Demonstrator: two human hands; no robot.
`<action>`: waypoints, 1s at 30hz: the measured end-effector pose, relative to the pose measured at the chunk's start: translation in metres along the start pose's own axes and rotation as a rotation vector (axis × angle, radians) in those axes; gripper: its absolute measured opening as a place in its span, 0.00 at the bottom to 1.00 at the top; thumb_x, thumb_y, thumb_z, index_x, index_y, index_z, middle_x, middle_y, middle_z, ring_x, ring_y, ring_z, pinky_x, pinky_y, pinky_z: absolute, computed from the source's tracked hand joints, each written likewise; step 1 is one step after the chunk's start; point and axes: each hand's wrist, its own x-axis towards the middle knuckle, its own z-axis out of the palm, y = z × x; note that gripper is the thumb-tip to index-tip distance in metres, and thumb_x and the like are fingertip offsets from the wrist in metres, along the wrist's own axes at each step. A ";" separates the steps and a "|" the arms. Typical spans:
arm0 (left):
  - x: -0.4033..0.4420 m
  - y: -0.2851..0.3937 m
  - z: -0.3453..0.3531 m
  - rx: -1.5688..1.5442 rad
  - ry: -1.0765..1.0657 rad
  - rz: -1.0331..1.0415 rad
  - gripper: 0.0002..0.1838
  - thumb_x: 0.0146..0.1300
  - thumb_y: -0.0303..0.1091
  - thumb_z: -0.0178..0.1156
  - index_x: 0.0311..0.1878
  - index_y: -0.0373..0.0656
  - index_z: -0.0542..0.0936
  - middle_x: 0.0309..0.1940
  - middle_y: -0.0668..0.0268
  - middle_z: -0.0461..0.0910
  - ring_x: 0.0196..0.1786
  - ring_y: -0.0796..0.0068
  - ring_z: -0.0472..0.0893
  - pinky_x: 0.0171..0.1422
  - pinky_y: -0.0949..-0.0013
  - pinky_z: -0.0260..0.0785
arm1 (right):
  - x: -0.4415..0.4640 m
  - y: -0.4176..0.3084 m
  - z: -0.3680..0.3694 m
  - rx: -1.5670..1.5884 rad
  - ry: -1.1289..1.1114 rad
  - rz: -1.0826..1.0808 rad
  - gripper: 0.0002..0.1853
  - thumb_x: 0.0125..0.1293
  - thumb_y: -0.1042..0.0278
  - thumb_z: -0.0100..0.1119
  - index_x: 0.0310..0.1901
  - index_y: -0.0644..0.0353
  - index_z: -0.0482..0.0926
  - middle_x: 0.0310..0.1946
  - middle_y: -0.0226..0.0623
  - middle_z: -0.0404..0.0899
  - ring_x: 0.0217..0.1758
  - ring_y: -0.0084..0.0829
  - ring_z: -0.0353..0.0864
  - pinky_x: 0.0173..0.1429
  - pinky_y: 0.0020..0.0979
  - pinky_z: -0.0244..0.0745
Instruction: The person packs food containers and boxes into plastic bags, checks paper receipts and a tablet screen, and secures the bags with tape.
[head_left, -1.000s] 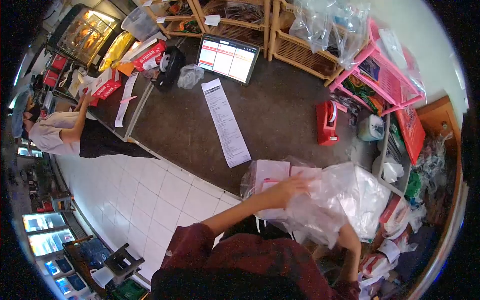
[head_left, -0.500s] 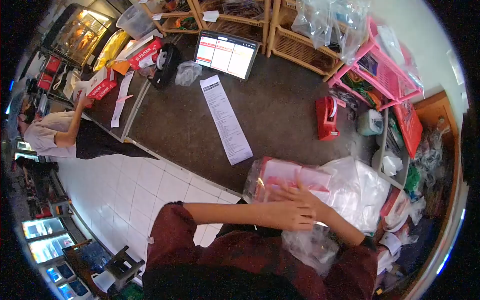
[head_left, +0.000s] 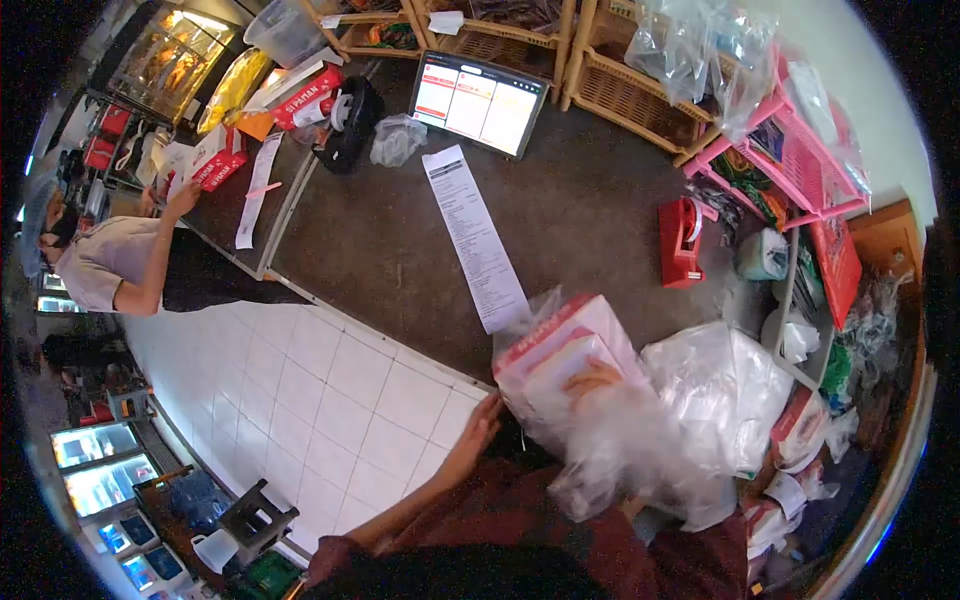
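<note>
A pink-and-white box with red lettering [head_left: 560,345] sits inside a clear plastic bag [head_left: 640,445] at the counter's front edge, tilted compared with the counter. My right hand [head_left: 592,380] lies over the box, partly covered by the bag's loose plastic. Motion smears its fingers, so their grip is unclear. Beside the box's left end is my left hand [head_left: 478,428], its fingers stretched up towards the bag's corner. Whether they touch it I cannot tell. The bag's loose end is blurred and hangs towards my body.
Clear plastic bags [head_left: 725,390] lie to the right. A long receipt [head_left: 475,240], a tablet [head_left: 478,103], a red tape dispenser [head_left: 682,243] and a pink rack [head_left: 800,165] stand or lie on the counter. Another person [head_left: 125,255] handles red boxes [head_left: 215,160] at the left.
My hands were crossed over the bagged box; now they are apart, with the left moved to the left edge. The box has turned and tilted, and the bag's loose end has swung. The view has shifted slightly.
</note>
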 end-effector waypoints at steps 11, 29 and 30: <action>0.153 0.074 0.051 0.006 -0.535 0.024 0.43 0.60 0.69 0.28 0.66 0.40 0.54 0.64 0.60 0.57 0.66 0.65 0.57 0.69 0.64 0.44 | 0.015 0.002 -0.060 0.165 0.141 0.396 0.14 0.56 0.62 0.51 0.40 0.63 0.72 0.33 0.38 0.73 0.43 0.38 0.73 0.52 0.36 0.68; 0.139 0.070 0.074 0.740 -0.593 0.382 0.27 0.53 0.39 0.60 0.55 0.38 0.68 0.52 0.55 0.71 0.59 0.56 0.66 0.63 0.59 0.56 | -0.006 0.021 -0.006 -0.351 0.376 0.560 0.24 0.43 0.71 0.57 0.45 0.72 0.70 0.50 0.52 0.64 0.55 0.47 0.62 0.63 0.43 0.54; 0.135 0.069 0.076 0.869 -0.549 0.477 0.29 0.53 0.40 0.60 0.56 0.37 0.67 0.53 0.54 0.69 0.60 0.54 0.64 0.64 0.59 0.55 | -0.008 0.021 0.001 -0.302 0.362 0.565 0.24 0.43 0.71 0.57 0.46 0.72 0.70 0.50 0.52 0.64 0.55 0.47 0.62 0.62 0.44 0.55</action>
